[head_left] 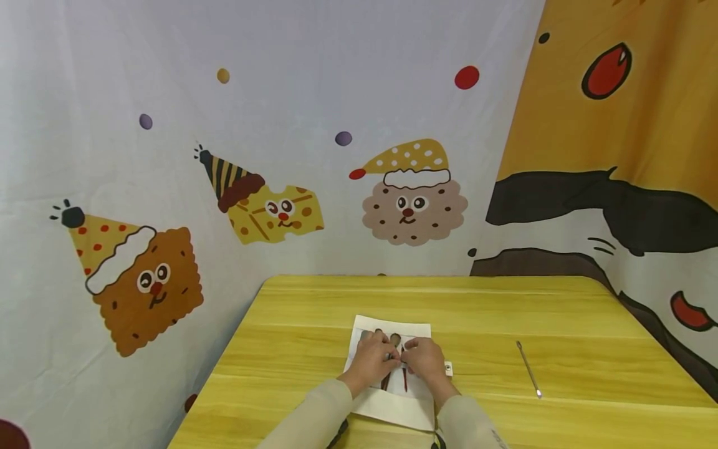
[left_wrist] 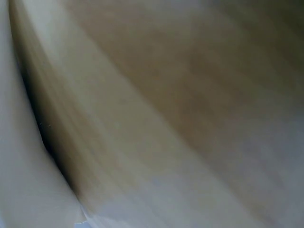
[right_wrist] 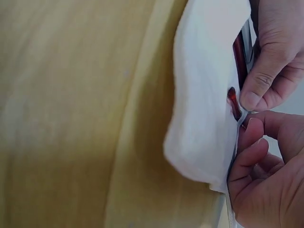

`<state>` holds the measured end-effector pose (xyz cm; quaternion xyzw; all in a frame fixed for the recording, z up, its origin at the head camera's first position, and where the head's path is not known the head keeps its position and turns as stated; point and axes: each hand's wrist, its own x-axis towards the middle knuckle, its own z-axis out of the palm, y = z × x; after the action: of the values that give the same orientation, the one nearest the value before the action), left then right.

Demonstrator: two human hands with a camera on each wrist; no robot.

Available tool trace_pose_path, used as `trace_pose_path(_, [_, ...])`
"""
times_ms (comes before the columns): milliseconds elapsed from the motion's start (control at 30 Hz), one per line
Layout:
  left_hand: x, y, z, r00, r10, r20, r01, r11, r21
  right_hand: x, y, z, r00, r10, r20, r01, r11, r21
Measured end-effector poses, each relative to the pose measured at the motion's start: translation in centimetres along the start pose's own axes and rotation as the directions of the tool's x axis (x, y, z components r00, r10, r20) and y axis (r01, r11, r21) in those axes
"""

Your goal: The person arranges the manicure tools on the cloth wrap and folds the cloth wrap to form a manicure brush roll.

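A cream fabric brush pouch lies unfolded on the table with makeup brushes in it, some dark-headed. One slim brush with a dark red handle lies between the two hands. My left hand pinches a pale band of the pouch between thumb and finger, beside the red-brown handle end. Close against it, the right hand holds the same band with curled fingers. Its fingertips are partly hidden. The left wrist view shows only blurred wood and a sleeve.
On the wooden table, a thin metal stick lies to the right of the pouch. A small white tab sticks out at the pouch's right side. Behind the table hangs a cartoon-printed curtain.
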<state>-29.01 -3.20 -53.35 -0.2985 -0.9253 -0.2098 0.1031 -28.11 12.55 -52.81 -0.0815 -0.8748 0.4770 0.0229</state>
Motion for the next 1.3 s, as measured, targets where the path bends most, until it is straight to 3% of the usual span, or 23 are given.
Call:
trace_pose_path(300, [0.0, 0.1, -0.2, 1.000, -0.011, -0.002, 0.011, 1.000, -0.015, -0.1, 0.3, -0.5, 0.998, 0.045, 0.047, -0.049, 0.994, 0.099])
trace_pose_path(500, [0.0, 0.3, -0.3, 0.999, -0.042, 0.009, 0.042, 0.999, -0.008, 0.7, 0.9, -1.8, 0.997, 0.072, 0.024, -0.076, 0.978, 0.196])
trace_pose_path(633, [0.1, 0.4, -0.4, 0.998, -0.058, 0.003, 0.058, 0.998, -0.010, 1.4, 1.3, -3.6, 0.995, 0.097, 0.007, -0.094, 0.949, 0.301])
trace_pose_path(833, [0.1, 0.3, -0.4, 0.997, -0.078, 0.012, 0.078, 0.995, -0.058, 1.6, 2.5, -8.1, 0.997, 0.074, 0.004, -0.069, 0.905, 0.419])
trace_pose_path(1100, [0.1, 0.3, -0.4, 0.997, -0.077, 0.004, 0.077, 0.995, -0.068, 1.3, 6.9, -14.8, 0.995, 0.090, -0.042, -0.073, 0.950, 0.304])
trace_pose_path(1300, [-0.1, 0.3, -0.6, 0.997, -0.071, -0.009, 0.070, 0.994, -0.084, 0.0, 10.2, -18.7, 0.982, 0.167, -0.088, -0.147, 0.969, 0.196])
